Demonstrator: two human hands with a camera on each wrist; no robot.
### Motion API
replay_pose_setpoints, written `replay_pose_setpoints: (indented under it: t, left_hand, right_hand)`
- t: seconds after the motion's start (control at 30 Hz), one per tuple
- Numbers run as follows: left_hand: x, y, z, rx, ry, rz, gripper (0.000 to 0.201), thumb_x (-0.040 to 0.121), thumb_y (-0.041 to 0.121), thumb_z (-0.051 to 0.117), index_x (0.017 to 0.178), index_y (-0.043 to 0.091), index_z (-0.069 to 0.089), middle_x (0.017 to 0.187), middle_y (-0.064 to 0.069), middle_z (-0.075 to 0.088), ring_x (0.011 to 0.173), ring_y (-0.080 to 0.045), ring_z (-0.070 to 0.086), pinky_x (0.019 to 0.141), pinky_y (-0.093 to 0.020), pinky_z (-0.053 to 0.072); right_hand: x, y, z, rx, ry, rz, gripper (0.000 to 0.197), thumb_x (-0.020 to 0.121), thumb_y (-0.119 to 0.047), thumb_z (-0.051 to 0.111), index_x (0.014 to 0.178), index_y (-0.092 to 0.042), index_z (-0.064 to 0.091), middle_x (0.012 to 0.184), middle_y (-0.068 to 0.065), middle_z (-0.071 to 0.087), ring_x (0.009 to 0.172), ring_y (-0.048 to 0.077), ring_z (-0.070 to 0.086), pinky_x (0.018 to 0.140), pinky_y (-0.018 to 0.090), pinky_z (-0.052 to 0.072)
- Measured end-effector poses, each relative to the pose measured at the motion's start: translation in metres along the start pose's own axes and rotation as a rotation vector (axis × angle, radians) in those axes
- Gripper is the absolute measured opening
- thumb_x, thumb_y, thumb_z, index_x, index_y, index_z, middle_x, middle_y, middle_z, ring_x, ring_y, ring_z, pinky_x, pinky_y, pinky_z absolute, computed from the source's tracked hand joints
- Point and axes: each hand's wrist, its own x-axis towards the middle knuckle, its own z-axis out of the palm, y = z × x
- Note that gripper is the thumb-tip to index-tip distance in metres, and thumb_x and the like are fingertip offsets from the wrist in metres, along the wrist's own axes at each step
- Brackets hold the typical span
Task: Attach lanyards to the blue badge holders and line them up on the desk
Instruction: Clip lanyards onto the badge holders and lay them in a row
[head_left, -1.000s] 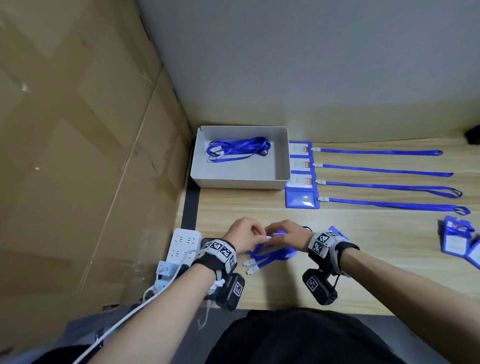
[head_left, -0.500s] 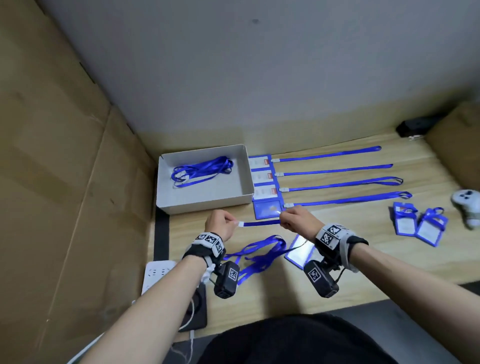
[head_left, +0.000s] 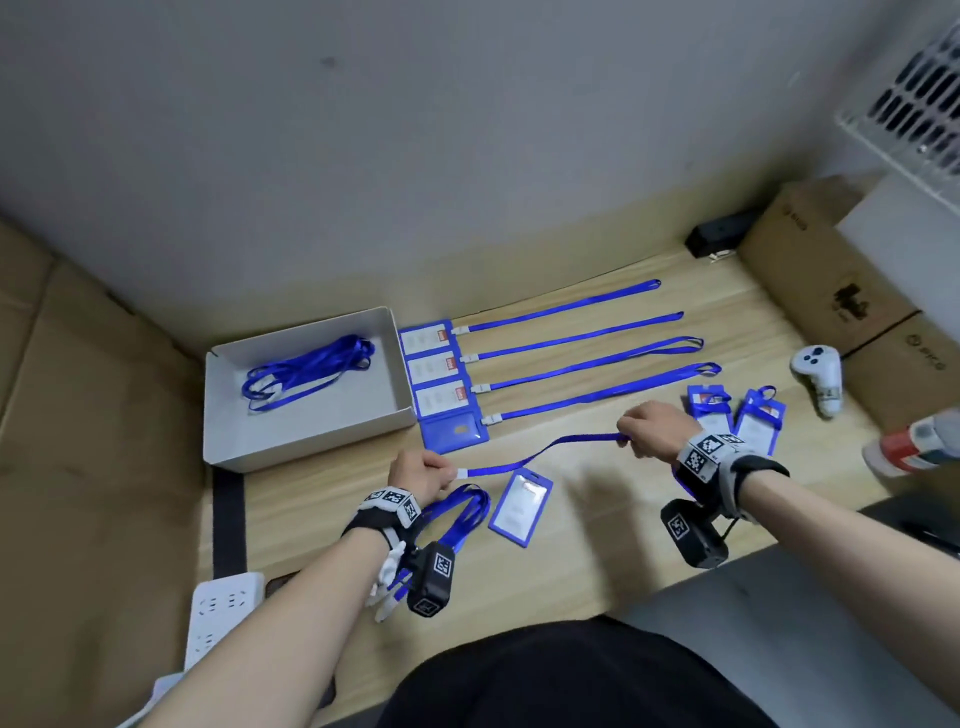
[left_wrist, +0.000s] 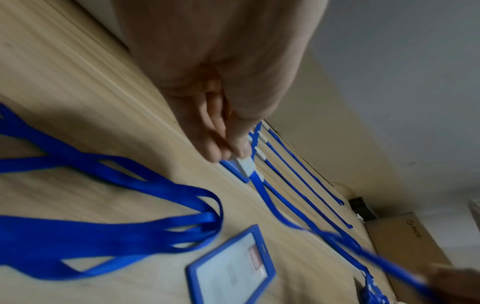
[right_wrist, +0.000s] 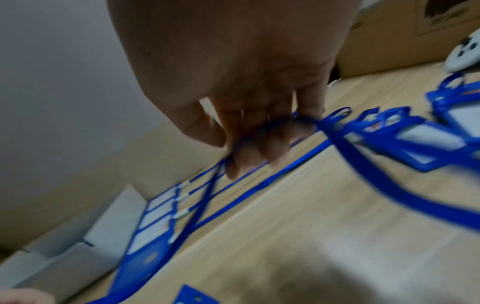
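The box (head_left: 306, 426) at the worktop's far-left corner holds lanyards (head_left: 309, 371); left hand (head_left: 418, 475) and right hand (head_left: 652, 428) pinch one lanyard (head_left: 540, 452) stretched between them.

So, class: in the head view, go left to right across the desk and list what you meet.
Power strip → grey box → left hand → loose badge holder → right hand → white controller → cardboard boxes.
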Motion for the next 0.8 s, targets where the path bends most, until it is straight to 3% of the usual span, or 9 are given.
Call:
replay_pose_setpoints:
  t: [0.03,0.1,0.17,0.23,0.33,0.47,0.57,0.7,0.8]
  left_hand:
    - [-0.004,0.009,0.008,-0.035,-0.030,0.025,0.012,0.082,0.002,0.072,0.072,0.006,0.070,0.065,-0.010,0.066,0.047,-0.013,0.057,0.055,-0.024,0.053]
    - [-0.012,0.026,0.024,-0.062,-0.084,0.070,0.005,0.084,-0.005,0.069,0.081,-0.001,0.070,0.065,-0.010,0.065,0.047,-0.010,0.057,0.053,-0.018,0.051]
    - [-0.018,0.044,0.042,-0.083,-0.129,0.096,0.005,0.087,-0.009,0.065,0.090,-0.008,0.068,0.066,-0.010,0.064,0.049,-0.011,0.057,0.056,-0.020,0.051]
    - [-0.022,0.062,0.057,-0.077,-0.159,0.114,0.008,0.088,-0.009,0.062,0.090,-0.004,0.068,0.070,-0.009,0.065,0.053,-0.011,0.060,0.063,-0.025,0.056]
    - [-0.030,0.085,0.073,-0.103,-0.172,0.128,0.012,0.089,-0.008,0.062,0.086,0.002,0.068,0.073,-0.012,0.066,0.061,-0.016,0.061,0.075,-0.029,0.058]
    - [-0.036,0.106,0.085,-0.127,-0.157,0.138,0.016,0.089,-0.006,0.064,0.082,0.007,0.069,0.071,-0.012,0.066,0.061,-0.016,0.062,0.068,-0.023,0.058]
    - [-0.040,0.112,0.087,-0.126,-0.135,0.153,0.011,0.088,-0.005,0.065,0.085,0.005,0.070,0.069,-0.012,0.065,0.061,-0.018,0.059,0.065,-0.024,0.057]
    - [-0.046,0.115,0.089,-0.002,-0.114,0.238,0.009,0.082,0.008,0.072,0.078,0.015,0.073,0.078,-0.012,0.073,0.067,-0.020,0.067,0.071,-0.033,0.059]
    - [-0.048,0.118,0.091,0.091,-0.073,0.281,0.008,0.081,0.016,0.072,0.088,0.015,0.075,0.083,-0.003,0.074,0.080,-0.016,0.070,0.076,-0.030,0.060]
  right_hand:
    - [0.006,0.011,0.000,-0.044,-0.067,0.029,0.028,0.083,-0.035,0.049,0.076,-0.019,0.071,0.076,0.003,0.069,0.074,0.025,0.064,0.063,0.033,0.049]
    - [0.020,0.025,0.006,-0.128,-0.173,0.037,0.028,0.088,-0.033,0.053,0.100,-0.017,0.072,0.103,0.008,0.071,0.095,0.028,0.064,0.081,0.034,0.053]
    - [0.031,0.026,0.014,-0.098,-0.207,-0.038,0.034,0.091,-0.029,0.055,0.119,-0.017,0.067,0.126,0.007,0.065,0.117,0.028,0.058,0.100,0.037,0.046]
    - [0.034,0.016,0.021,0.064,-0.232,-0.159,0.036,0.091,-0.024,0.059,0.127,-0.018,0.064,0.135,0.002,0.059,0.125,0.021,0.052,0.104,0.031,0.040]
    - [0.032,-0.002,0.030,0.246,-0.307,-0.303,0.032,0.090,-0.022,0.062,0.122,-0.018,0.068,0.124,-0.004,0.063,0.117,0.012,0.055,0.094,0.023,0.038]
    - [0.029,-0.010,0.038,0.463,-0.367,-0.426,0.019,0.091,-0.023,0.064,0.094,-0.009,0.076,0.090,0.005,0.077,0.084,0.020,0.070,0.082,0.033,0.054]
    - [0.027,-0.006,0.036,0.521,-0.375,-0.467,0.025,0.093,-0.023,0.064,0.076,-0.009,0.075,0.074,0.007,0.075,0.066,0.015,0.066,0.072,0.031,0.054]
    - [0.028,0.001,0.032,0.568,-0.414,-0.503,0.029,0.096,-0.020,0.061,0.070,-0.010,0.073,0.069,0.008,0.072,0.059,0.013,0.062,0.067,0.033,0.051]
    - [0.026,0.000,0.029,0.566,-0.369,-0.517,0.030,0.096,-0.019,0.061,0.069,-0.013,0.074,0.068,0.004,0.072,0.059,0.011,0.062,0.066,0.030,0.051]
